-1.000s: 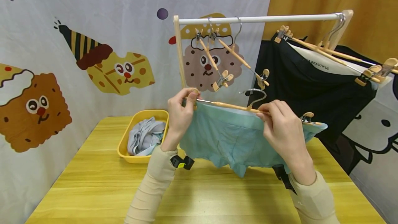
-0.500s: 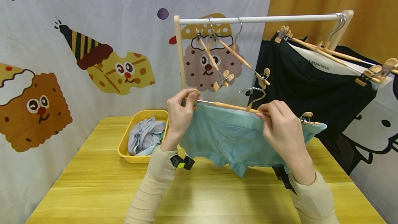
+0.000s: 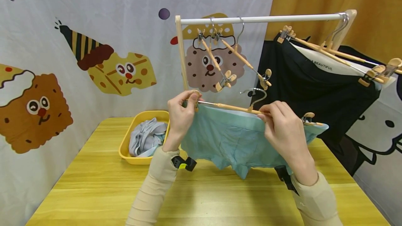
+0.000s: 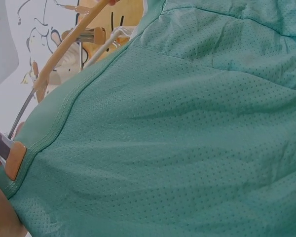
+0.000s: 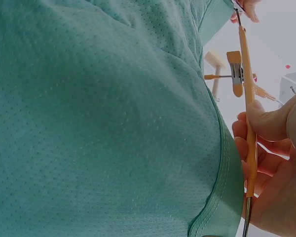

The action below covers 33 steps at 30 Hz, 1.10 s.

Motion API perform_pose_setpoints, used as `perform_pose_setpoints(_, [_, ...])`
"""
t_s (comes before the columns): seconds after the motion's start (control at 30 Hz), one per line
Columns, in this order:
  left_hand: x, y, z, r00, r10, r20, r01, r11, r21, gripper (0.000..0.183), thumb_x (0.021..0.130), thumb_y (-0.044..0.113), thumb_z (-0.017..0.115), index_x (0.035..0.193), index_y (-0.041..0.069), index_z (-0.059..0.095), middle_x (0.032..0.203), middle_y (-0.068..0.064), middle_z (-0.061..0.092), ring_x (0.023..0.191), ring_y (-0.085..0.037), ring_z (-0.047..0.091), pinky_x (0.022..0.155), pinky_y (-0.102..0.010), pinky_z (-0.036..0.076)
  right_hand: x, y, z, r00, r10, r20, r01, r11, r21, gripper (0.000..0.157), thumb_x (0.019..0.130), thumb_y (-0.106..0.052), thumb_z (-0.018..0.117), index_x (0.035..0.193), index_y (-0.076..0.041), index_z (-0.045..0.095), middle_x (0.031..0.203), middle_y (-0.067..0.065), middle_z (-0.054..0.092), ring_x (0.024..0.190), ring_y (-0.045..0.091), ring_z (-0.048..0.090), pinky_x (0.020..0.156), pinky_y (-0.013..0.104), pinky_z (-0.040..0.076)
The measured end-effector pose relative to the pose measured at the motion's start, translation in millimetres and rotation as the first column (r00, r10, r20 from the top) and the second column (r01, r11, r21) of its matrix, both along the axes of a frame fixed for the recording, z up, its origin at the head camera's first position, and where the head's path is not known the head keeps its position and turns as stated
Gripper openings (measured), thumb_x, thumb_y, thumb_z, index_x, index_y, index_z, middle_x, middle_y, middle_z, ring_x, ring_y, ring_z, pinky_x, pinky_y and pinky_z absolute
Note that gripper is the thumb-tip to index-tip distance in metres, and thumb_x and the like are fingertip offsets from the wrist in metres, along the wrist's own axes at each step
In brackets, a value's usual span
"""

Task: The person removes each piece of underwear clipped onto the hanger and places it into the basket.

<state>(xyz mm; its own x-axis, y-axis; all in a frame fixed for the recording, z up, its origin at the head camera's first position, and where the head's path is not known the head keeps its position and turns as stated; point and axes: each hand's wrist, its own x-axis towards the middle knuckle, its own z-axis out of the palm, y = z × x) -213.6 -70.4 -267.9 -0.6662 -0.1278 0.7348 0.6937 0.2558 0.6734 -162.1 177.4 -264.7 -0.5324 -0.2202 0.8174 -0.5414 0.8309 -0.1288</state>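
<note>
— Where are the pale blue-green fabric shorts (image 3: 232, 137), please?
— They hang from a slim wood-coloured hanger (image 3: 230, 107) with a metal hook (image 3: 265, 95), above the yellow wood-grain worktop (image 3: 103, 191).
— And how is this hanger held?
— The left hand (image 3: 182, 111) pinches the wood-coloured clip (image 4: 16, 160) at one end; the right hand (image 3: 286, 133) is curled around the hanger, near the hook.

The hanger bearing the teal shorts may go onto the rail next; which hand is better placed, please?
Probably the right hand: it grips the bar beside the hook, while the left hand holds the end clip.
</note>
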Motion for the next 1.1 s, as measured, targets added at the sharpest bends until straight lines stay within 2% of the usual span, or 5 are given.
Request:
perform_pose_setpoints(0.2, [-0.9,0.0,-1.2,1.0,-0.003,-0.012,0.004,1.0,0.026,0.022,0.094,0.01,0.058,0.088,-0.007,0.071,0.076,-0.023,0.07,0.055,0.0,0.05,0.05,-0.016,0.038,-0.6,-0.4,0.0,1.0,0.001,0.014,-0.001,1.0,0.001,0.01,0.079,0.005,0.071,0.087,0.003,0.066,0.08,0.014,0.062,0.075,0.025,0.055,0.066,0.039,0.054])
perform_pose_setpoints(0.5, [-2.3,-0.5,-1.1,0.998,-0.039,-0.047,0.041,0.998,0.046,0.019,0.092,0.005,0.059,0.088,-0.01,0.07,0.075,-0.025,0.07,0.055,-0.002,0.055,0.047,-0.021,0.051,-1.1,-1.2,-0.7,1.0,0.016,-0.009,-0.016,1.0,-0.011,0.01,0.079,0.003,0.071,0.087,0.001,0.065,0.079,0.012,0.061,0.074,0.023,0.054,0.064,0.038,0.051])
perform_pose_setpoints(0.67, [-2.5,-1.8,-2.0,0.997,-0.05,-0.054,0.051,0.998,0.031,0.018,0.092,0.003,0.058,0.091,-0.011,0.07,0.077,-0.025,0.07,0.058,-0.002,0.055,0.05,-0.018,0.048,-1.1,-1.0,-0.7,1.0,0.014,-0.023,-0.014,1.0,0.001,0.009,0.08,0.003,0.071,0.087,0.002,0.065,0.079,0.012,0.061,0.074,0.024,0.054,0.062,0.037,0.05])
perform_pose_setpoints(0.83, [-1.1,-2.2,-2.0,0.996,-0.082,-0.022,0.083,0.996,0.036,0.018,0.093,0.003,0.056,0.096,-0.011,0.068,0.081,-0.027,0.07,0.063,0.003,0.053,0.055,-0.015,0.042,-0.5,-1.5,0.2,1.0,0.0,-0.015,0.001,1.0,0.008,0.01,0.079,0.004,0.071,0.087,0.002,0.065,0.08,0.012,0.062,0.074,0.024,0.054,0.061,0.037,0.049])
perform_pose_setpoints(1.1, [2.1,0.2,-1.9,0.996,-0.079,0.027,0.078,0.996,0.051,0.022,0.097,0.008,0.051,0.103,-0.008,0.065,0.09,-0.025,0.07,0.072,0.0,0.06,0.064,-0.016,0.048,-0.5,-2.4,1.2,1.0,0.011,-0.013,-0.011,1.0,0.001,0.011,0.079,0.005,0.071,0.088,0.002,0.065,0.081,0.012,0.062,0.075,0.023,0.054,0.063,0.037,0.05])
